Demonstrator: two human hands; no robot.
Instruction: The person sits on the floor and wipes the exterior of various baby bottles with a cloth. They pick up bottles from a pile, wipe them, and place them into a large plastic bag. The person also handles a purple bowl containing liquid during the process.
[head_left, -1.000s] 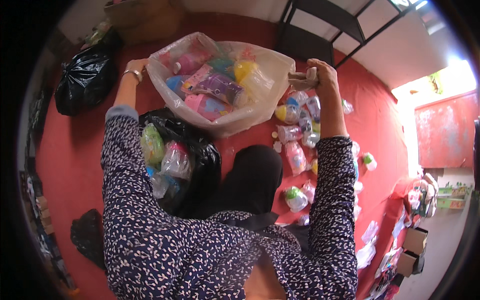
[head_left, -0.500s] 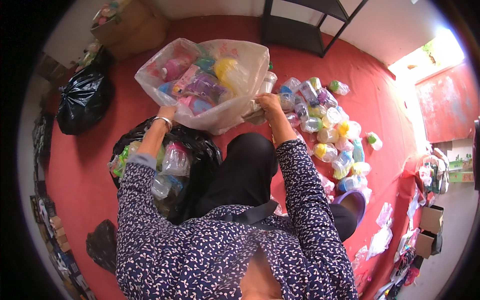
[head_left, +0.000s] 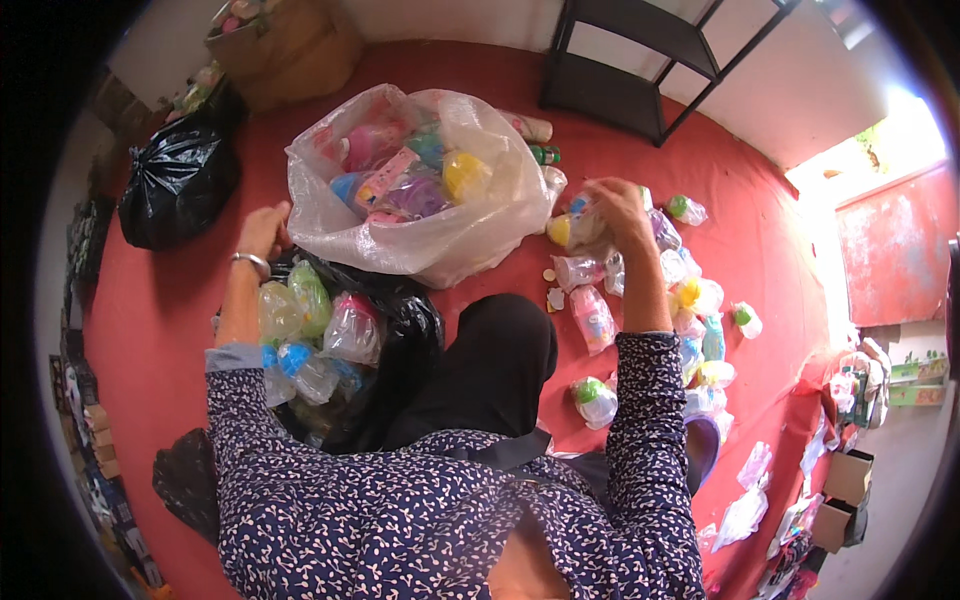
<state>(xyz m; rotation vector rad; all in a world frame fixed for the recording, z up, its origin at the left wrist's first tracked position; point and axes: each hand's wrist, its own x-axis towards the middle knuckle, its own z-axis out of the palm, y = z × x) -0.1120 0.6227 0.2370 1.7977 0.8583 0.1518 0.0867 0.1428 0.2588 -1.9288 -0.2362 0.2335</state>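
A large translucent white plastic bag (head_left: pixel 420 250) stands open in front of me, holding wrapped bottles and cups in pink, purple, blue and yellow. My left hand (head_left: pixel 263 232) is at its left rim with the fingers parted; I see nothing held. On the other side, my right hand (head_left: pixel 618 208) reaches over a spread of plastic-wrapped bottles, its fingers bent downward and partly hidden. A yellow-and-clear wrapped bottle (head_left: pixel 575 230) lies right under them, but whether they grip anything is unclear. By my left forearm, an open black bag (head_left: pixel 405 305) holds clear, green and blue-topped wrapped bottles.
A tied black bag (head_left: pixel 180 190) and a filled cardboard box (head_left: pixel 285 60) stand at the far left. A black shelf (head_left: pixel 605 90) is at the back. Loose wrapped bottles (head_left: pixel 595 402) lie right of my knee on the red floor covering (head_left: pixel 780 380). A purple basin (head_left: pixel 706 450) is partly hidden.
My right hand has left the white bag's rim and moved right over the bottles. My left hand has shifted outward to the left. The white bag's rim has settled with a changed shape.
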